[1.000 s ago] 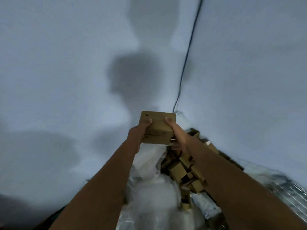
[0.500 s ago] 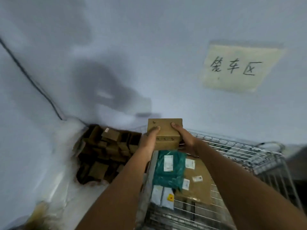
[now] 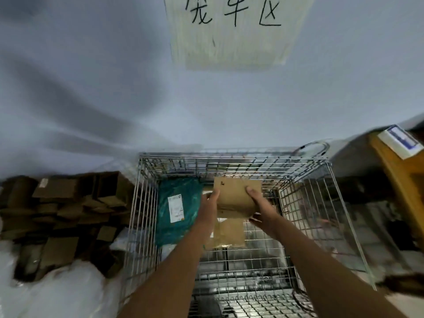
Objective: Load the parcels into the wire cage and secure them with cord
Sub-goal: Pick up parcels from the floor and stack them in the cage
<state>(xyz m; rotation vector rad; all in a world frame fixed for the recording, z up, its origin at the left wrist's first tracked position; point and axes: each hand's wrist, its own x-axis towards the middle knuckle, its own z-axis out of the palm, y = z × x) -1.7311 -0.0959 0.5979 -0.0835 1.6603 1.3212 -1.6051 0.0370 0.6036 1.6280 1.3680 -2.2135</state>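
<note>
- Small cardboard box (image 3: 237, 196) was held over the open top of the wire cage (image 3: 231, 160), toward its back wall.
- Left hand (image 3: 210, 203) gripped the box's left side, right hand (image 3: 260, 206) its right side, thumbs on top.
- Box looked light, stiff, not slippery; side-edge hold suited it.
- Teal mailer bag (image 3: 177, 207) and flat brown parcel (image 3: 228, 232) lay on the cage floor.
- Loose cartons (image 3: 64, 212) were piled left of the cage.
</note>
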